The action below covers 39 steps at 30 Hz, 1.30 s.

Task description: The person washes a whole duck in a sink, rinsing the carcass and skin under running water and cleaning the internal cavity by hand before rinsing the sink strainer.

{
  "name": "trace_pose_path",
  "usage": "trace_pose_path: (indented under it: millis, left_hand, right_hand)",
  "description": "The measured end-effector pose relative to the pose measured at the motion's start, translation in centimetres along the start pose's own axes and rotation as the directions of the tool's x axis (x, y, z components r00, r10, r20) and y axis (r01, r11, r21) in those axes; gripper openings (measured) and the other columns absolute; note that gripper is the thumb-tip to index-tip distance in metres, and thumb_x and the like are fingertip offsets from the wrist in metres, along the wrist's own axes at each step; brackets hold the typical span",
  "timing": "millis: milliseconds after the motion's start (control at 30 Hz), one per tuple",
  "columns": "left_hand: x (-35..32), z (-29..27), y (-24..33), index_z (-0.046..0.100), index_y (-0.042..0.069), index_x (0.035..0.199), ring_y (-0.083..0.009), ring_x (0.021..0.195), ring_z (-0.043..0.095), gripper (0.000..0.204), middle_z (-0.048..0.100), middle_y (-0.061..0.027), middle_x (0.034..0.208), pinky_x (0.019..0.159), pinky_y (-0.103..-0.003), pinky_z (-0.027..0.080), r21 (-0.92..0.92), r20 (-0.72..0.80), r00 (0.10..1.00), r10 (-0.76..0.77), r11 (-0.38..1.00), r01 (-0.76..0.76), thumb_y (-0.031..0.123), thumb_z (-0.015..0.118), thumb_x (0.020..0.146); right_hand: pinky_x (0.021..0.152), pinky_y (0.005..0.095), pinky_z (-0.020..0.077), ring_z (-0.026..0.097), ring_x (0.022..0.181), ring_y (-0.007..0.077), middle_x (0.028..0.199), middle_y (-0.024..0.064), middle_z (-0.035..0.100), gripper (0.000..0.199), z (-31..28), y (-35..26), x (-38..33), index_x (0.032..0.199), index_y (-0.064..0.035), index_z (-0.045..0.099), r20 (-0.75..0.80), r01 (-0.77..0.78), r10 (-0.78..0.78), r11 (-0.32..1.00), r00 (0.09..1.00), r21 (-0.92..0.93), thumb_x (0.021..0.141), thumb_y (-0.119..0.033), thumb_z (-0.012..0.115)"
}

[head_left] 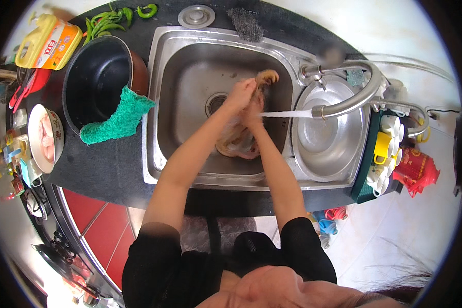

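Bare arms (192,154) forward, convergent; left hand (241,95) slightly ahead of right hand (252,115)

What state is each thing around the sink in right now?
Faucet: running, stream reaching the right hand.
Left hand: closed on the raw meat.
Right hand: at the meat, grip unclear.
Raw meat: held in the sink, partly hidden.
Black pot: uncovered.
Green cloth: draped over the pot's rim.
Bowl: holding pale pink pieces.
Green peppers: loose on the counter.
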<state>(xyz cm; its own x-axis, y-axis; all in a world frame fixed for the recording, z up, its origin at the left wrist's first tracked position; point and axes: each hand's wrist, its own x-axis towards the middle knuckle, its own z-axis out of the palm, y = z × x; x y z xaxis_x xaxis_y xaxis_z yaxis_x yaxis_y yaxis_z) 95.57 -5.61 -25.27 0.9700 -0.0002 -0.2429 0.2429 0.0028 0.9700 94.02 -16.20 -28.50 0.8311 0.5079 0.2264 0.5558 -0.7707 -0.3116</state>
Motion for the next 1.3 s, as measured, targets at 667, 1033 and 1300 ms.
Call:
trace_pose_path:
  millis: [667,1033,1300]
  left_hand:
    - [-4.3,0.2,-3.9,0.046,0.000,0.112,-0.0294,0.099,0.050,0.054,0.052,-0.0178,0.108,0.083,-0.036,0.038,-0.005,-0.368,0.817,-0.444,0.879,0.476,0.043,0.047,0.078]
    - [-4.0,0.0,-2.6,0.054,0.003,0.095,-0.0185,0.081,0.054,0.035,0.058,-0.0065,0.087,0.066,-0.031,0.043,-0.502,-0.131,0.921,-0.366,0.826,0.257,0.033,0.058,0.076]
    - [-1.8,-1.0,-4.3,0.056,-0.002,0.100,-0.0157,0.082,0.055,0.041,0.058,-0.0103,0.093,0.071,-0.028,0.044,-0.692,-0.110,0.834,-0.540,0.644,0.326,0.030,0.060,0.074]
  right_hand:
    - [0.076,0.0352,0.0415,0.053,0.082,0.0328,0.090,0.0184,0.055,0.048,3.4,-4.0,-2.8,0.116,0.0017,0.028,-0.034,-0.613,0.696,0.654,0.718,0.443,0.084,-0.031,0.044]
    - [0.062,0.0283,0.0444,0.056,0.079,0.0195,0.087,0.0094,0.055,0.034,1.1,1.5,-1.8,0.098,-0.0002,0.049,0.653,-0.704,0.588,-0.189,0.477,0.684,0.089,-0.030,0.036]
    - [0.097,0.0378,0.0207,0.032,0.114,0.0337,0.119,0.0277,0.034,0.050,-0.5,-5.2,-1.9,0.122,0.0039,0.021,0.278,-0.600,0.621,0.398,0.733,0.694,0.087,-0.030,0.031]
